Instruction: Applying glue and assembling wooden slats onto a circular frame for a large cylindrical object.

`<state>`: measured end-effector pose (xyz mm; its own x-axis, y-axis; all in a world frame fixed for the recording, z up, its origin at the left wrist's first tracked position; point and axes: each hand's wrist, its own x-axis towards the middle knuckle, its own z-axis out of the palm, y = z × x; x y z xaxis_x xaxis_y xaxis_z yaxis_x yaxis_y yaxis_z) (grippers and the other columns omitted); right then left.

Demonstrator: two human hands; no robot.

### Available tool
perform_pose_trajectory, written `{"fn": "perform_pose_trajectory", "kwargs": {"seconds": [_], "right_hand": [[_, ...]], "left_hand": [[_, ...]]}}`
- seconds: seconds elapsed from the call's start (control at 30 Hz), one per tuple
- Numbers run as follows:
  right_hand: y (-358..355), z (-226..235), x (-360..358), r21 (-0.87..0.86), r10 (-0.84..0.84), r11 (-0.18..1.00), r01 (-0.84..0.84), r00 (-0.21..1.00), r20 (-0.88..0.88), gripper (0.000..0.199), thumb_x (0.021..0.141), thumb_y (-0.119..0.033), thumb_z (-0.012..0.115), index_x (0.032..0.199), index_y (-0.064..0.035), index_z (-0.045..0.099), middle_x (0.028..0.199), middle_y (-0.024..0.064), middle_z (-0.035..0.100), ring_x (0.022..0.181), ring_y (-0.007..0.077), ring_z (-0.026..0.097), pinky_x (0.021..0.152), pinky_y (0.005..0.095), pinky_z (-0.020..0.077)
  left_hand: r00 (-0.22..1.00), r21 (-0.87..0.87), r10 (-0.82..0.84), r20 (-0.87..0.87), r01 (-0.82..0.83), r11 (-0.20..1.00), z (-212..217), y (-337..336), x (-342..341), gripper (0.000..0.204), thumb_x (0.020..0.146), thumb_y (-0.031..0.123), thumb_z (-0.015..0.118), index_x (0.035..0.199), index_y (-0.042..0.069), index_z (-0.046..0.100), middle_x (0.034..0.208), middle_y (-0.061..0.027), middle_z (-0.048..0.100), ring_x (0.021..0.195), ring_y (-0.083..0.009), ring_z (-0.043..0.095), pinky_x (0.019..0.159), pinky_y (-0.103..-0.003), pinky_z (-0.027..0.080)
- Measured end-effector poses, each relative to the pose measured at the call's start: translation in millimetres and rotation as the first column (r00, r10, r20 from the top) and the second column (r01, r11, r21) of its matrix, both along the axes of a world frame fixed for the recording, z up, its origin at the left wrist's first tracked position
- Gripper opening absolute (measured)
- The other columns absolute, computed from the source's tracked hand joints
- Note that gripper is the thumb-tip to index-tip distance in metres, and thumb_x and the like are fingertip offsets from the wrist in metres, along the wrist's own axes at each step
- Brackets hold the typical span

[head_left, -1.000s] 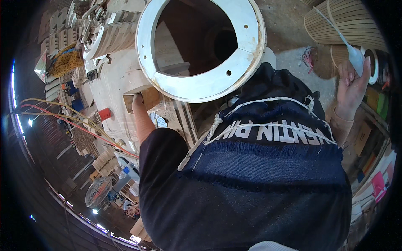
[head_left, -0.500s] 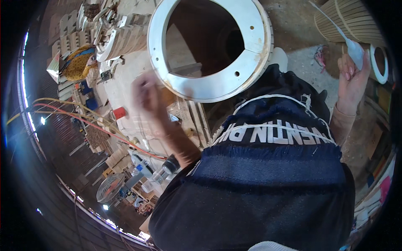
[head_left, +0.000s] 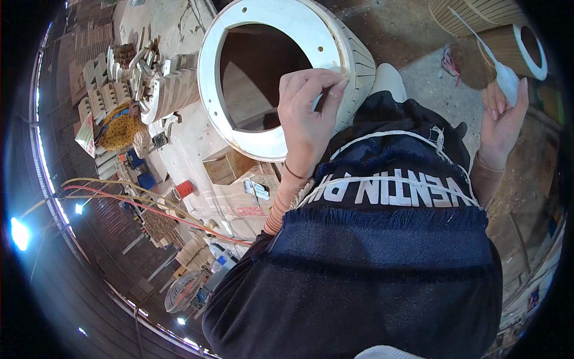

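Observation:
A round slatted wooden drum-like body [head_left: 357, 72] stands in front of me, topped by a flat white ring [head_left: 209, 72] with small holes. My left hand [head_left: 308, 116] is over the ring's near right part, thumb and forefinger pinched together at its outer edge, where the slats meet it. Anything between those fingertips is too small to make out. Off to the right, my right hand [head_left: 501, 122] is closed around a small white squeeze bottle [head_left: 507, 84], its long thin nozzle pointing up and to the left, away from the drum body.
More slatted round bodies [head_left: 505, 51] stand at the far right. On the table [head_left: 191, 140] to the left are stacked curved wooden pieces [head_left: 158, 99], a yellow bundle [head_left: 119, 128], a red cup [head_left: 184, 189] and a wooden box [head_left: 224, 167]. Air hoses [head_left: 161, 209] cross the lower left, near a fan [head_left: 184, 292].
My left hand has moved right from beside the ring's left side to its right outer edge, fingers now pinched. My right hand keeps the bottle in nearly the same place. The view has shifted slightly.

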<state>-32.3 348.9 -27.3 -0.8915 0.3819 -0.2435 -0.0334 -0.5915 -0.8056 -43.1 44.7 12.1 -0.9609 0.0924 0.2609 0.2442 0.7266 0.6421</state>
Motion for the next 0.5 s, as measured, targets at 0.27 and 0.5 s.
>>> {"fn": "perform_pose_trajectory", "kwargs": {"seconds": [0.27, 0.5], "right_hand": [[-7, 0, -5, -0.093, -0.002, 0.996, 0.001, 1.0, -0.012, 0.044, 0.104, -0.041, 0.042, 0.106, -0.0021, 0.061, 0.057, -0.0069, 0.03, 0.05, 0.0046, 0.024, 0.052, 0.0236, 0.0201], [-11, -1, -7, -0.089, 0.002, 0.996, -0.004, 1.0, -0.024, 0.043, 0.103, -0.041, 0.043, 0.107, -0.0017, 0.061, 0.058, -0.0066, 0.029, 0.051, 0.0047, 0.024, 0.051, 0.0227, 0.0196]], "left_hand": [[1.0, -0.056, -0.022, -0.021, 0.021, 0.998, 1, -1, 4, 0.016, 0.075, 0.002, 0.074, 0.09, 0.007, 0.072, 0.093, -0.0044, 0.068, 0.09, -0.0246, 0.058, 0.079, -0.034, 0.048], [0.998, -0.059, -0.027, -0.049, 0.024, 0.998, 0, 1, 6, 0.016, 0.077, 0.0, 0.072, 0.092, 0.006, 0.072, 0.093, -0.0058, 0.068, 0.09, -0.0249, 0.058, 0.079, -0.034, 0.048]]}}
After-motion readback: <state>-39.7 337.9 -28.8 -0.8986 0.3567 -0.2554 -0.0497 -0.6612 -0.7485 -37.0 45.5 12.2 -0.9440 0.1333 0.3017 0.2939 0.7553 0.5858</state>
